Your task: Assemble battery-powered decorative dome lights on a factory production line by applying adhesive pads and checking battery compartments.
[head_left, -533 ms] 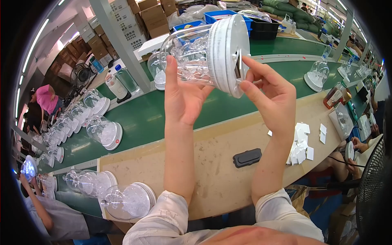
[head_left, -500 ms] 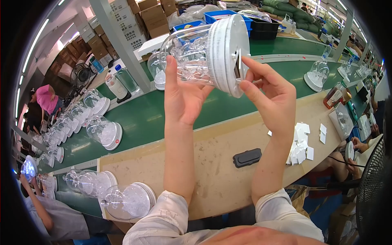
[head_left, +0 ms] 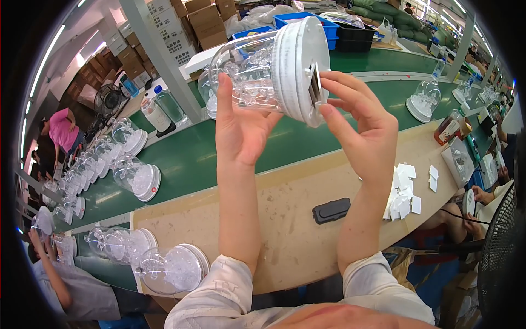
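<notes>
A clear dome ornament with a round white base (head_left: pixel 289 68) is held up on its side over the green belt. My left hand (head_left: pixel 241 131) supports the dome from below, thumb upright along its near side, fingers partly hidden behind it. At the base's underside, my right hand (head_left: pixel 364 118) pinches a thin white cover plate (head_left: pixel 316 77) between thumb and fingers. The plate stands tilted at a dark slot in the base; how far it sits inside cannot be made out.
White cover plates (head_left: pixel 402 192) lie piled on the brown worktable (head_left: pixel 290 219), near a black oblong case (head_left: pixel 331 211). Several dome ornaments (head_left: pixel 137 178) stand along the green belt (head_left: pixel 203 164) at left. A fan (head_left: pixel 498 252) and another person's hands (head_left: pixel 476 205) are at right.
The dome ornament and my left hand have shifted slightly left. The cover plate at the slot now shows more of its face, tilted outward, and my right fingers have moved with it.
</notes>
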`<state>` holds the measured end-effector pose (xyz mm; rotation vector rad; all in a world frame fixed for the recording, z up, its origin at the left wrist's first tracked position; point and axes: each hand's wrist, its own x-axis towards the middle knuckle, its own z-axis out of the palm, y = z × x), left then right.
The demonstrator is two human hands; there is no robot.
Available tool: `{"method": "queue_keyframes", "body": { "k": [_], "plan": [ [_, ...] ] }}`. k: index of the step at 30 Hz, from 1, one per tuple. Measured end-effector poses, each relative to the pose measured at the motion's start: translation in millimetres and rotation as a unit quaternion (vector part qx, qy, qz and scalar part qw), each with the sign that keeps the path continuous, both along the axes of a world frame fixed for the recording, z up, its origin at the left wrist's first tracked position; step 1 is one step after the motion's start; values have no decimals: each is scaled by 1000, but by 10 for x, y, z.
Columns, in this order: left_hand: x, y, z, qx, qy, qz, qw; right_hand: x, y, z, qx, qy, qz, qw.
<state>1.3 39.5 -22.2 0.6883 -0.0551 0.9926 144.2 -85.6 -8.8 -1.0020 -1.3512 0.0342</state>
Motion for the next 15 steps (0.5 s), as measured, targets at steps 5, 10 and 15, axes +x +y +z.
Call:
{"method": "queue_keyframes", "body": {
  "k": [5,10,15],
  "plan": [
    [-34,-2,22,12,2,12,1000,-36,36,-10,11,9,-5,1000],
    [-31,-2,25,12,2,13,1000,-63,35,-13,12,44,3,999],
    [-44,-18,43,11,-2,11,1000,-81,34,-12,5,59,11,998]
  ]
}}
